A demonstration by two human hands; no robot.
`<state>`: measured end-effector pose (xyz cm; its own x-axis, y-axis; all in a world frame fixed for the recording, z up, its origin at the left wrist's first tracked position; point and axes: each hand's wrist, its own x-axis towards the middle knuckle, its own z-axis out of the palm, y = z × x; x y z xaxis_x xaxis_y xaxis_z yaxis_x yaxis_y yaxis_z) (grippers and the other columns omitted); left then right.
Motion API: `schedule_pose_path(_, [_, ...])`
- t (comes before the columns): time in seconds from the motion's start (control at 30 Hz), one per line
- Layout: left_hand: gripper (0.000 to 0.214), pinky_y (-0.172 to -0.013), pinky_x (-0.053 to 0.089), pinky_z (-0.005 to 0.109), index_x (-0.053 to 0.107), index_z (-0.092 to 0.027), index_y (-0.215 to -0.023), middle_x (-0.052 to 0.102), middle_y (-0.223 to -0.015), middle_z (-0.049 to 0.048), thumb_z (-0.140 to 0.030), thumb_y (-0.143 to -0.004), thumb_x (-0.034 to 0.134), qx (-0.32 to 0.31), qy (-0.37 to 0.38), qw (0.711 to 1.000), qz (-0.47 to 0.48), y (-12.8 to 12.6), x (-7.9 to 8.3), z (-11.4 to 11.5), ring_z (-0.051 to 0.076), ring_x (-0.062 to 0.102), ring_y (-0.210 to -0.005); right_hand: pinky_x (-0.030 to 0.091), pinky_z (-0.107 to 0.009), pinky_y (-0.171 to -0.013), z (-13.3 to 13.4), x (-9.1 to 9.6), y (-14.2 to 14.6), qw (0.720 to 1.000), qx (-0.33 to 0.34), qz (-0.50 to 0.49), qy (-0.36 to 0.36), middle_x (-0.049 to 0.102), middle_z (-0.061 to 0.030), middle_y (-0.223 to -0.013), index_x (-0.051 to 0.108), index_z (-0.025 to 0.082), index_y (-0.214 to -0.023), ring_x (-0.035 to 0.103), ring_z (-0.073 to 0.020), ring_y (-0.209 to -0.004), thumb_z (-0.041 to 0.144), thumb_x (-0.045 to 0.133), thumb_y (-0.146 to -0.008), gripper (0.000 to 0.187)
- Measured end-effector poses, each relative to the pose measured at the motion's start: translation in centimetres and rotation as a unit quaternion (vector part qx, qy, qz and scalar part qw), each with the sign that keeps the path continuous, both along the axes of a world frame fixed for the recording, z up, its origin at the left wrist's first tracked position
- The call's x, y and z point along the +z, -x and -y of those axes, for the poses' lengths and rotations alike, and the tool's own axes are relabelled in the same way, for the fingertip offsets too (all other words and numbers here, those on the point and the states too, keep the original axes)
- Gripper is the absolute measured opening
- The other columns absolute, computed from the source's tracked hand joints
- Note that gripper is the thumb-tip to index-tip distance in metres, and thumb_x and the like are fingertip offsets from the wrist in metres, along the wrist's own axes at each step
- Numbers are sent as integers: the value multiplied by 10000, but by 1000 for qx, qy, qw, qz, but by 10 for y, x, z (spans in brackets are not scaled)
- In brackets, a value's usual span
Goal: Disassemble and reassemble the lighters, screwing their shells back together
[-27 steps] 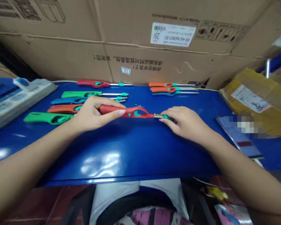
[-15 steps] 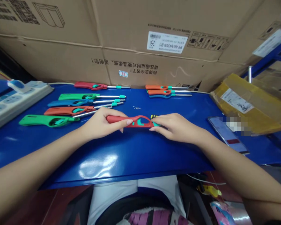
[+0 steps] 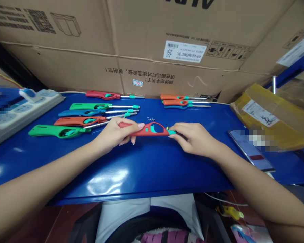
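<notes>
A red long-necked lighter (image 3: 148, 129) with a teal trigger lies across the middle of the blue table (image 3: 142, 168). My left hand (image 3: 115, 135) is closed round its handle end. My right hand (image 3: 192, 138) pinches its teal neck end, and the metal tube is hidden under those fingers. To the left lie several more lighters in a row: a green one (image 3: 55, 131), a red one (image 3: 78, 120), a blue one (image 3: 78, 112) and another green one (image 3: 88, 106). A red lighter (image 3: 103, 95) rests at the back.
A small stack of orange and blue lighters (image 3: 179, 100) lies at the back right. Large cardboard boxes (image 3: 152, 50) wall off the far edge. A white power strip (image 3: 17, 111) sits at the left, a phone (image 3: 250, 150) and a yellow parcel (image 3: 271, 114) at the right.
My right hand slid along the lighter's tube toward the handle, then drew back slightly to the neck. The lighter tilted a little in my grip. The view shifted slightly.
</notes>
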<state>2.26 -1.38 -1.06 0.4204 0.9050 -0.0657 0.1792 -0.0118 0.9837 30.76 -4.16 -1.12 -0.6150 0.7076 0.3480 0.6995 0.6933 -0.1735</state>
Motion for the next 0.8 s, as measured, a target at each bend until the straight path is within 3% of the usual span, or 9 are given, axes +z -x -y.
schedule_pose_path(0.13, [514,-344,198,162,619,-132,-548,589,-476,9,-530,-862,710,-15,51,999,-4,-2,-5,-1,25,340,-337,372,-278,-605,-1,-10,0,999,11,0,-47,731,-61,-873,685,150,-998,641,-168,-708,299,517,-1021,226])
schedule_pose_path(0.23, [507,-341,205,163,638,-145,-569,582,-465,-2,-559,-855,708,-16,49,998,-26,-3,-8,0,32,345,-341,328,-286,-590,0,-8,-1,999,9,28,-39,718,-64,-865,667,147,-987,609,-165,-690,304,470,-1034,257])
schedule_pose_path(0.4, [342,-360,296,161,753,-172,-764,613,-478,-25,-490,-874,694,-33,-88,989,-111,-3,-8,4,54,410,-366,283,-294,-593,2,-3,-1,997,21,67,40,674,-56,-843,616,156,-918,561,-163,-692,274,428,-1033,250])
schedule_pose_path(0.5, [271,-466,422,151,768,-175,-781,640,-506,-29,-420,-871,698,-48,-194,970,-137,-1,-6,6,70,522,-441,286,-288,-598,4,-2,-1,994,37,57,80,641,-38,-802,594,167,-876,532,-157,-678,269,443,-1026,236])
schedule_pose_path(0.57, [251,-515,467,162,778,-181,-820,658,-527,-30,-414,-867,698,-52,-221,964,-142,0,-5,7,91,581,-486,304,-283,-607,4,-2,0,994,46,42,93,629,-32,-787,589,172,-868,523,-157,-677,267,462,-1016,217])
schedule_pose_path(0.67, [258,-492,456,177,779,-185,-819,653,-522,-29,-429,-863,704,-48,-207,967,-140,0,-2,8,98,566,-467,347,-281,-627,4,-7,0,994,56,14,89,628,-34,-769,594,174,-855,533,-159,-680,264,469,-1012,220])
schedule_pose_path(0.8, [329,-383,336,183,752,-171,-747,615,-492,-26,-474,-865,704,-24,-134,983,-123,-3,0,6,65,429,-367,394,-283,-648,0,-12,-3,999,38,2,33,692,-65,-839,647,159,-932,603,-171,-724,276,472,-1027,230])
